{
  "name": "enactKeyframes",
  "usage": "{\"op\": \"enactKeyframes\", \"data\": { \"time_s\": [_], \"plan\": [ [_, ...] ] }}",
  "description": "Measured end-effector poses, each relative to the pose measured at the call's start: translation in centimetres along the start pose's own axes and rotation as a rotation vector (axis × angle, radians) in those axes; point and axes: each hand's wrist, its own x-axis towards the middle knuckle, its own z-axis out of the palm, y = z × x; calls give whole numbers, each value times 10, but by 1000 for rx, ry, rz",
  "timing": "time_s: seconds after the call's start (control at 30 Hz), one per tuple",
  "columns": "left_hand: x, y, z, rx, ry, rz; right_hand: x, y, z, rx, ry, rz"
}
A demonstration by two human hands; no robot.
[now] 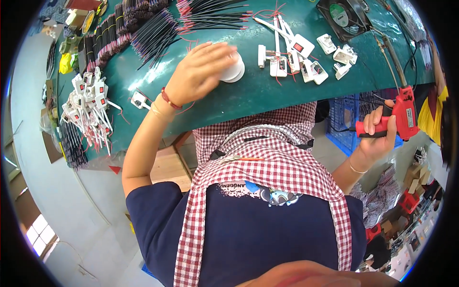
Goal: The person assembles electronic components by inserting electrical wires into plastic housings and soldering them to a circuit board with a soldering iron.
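My right hand, off the table's right front edge, is closed around the handle of a red soldering gun. Its long metal nozzle points up toward the far right corner of the table. Over the middle of the table, my left hand is slightly blurred, with its fingers stretched out. Beside and partly under those fingers is a round white disc-shaped piece. To its right lie several white plug housings with white stems and thin red wires. One small white housing sits left of my left forearm.
Bundles of black wires cover the far left of the green table. A heap of white switch parts is at the left edge. A black fan stands far right, near loose white plug pieces. Blue crates stand below.
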Motion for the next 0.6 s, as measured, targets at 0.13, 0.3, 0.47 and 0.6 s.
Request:
{"op": "enactKeyframes", "data": {
  "time_s": [0.13,0.3,0.47,0.6],
  "plan": [
    [2,4,3,-27,-20,-22,0,2,-2,2,3,14],
    [24,22,-13,269,-70,8,1,1,-4,6,10,13],
    [69,58,40,155,4,-71,-1,0,-6,7,13,3],
    [79,76,86,443,-102,-233,-9,2,-9,19,30,-20]
  ]
}}
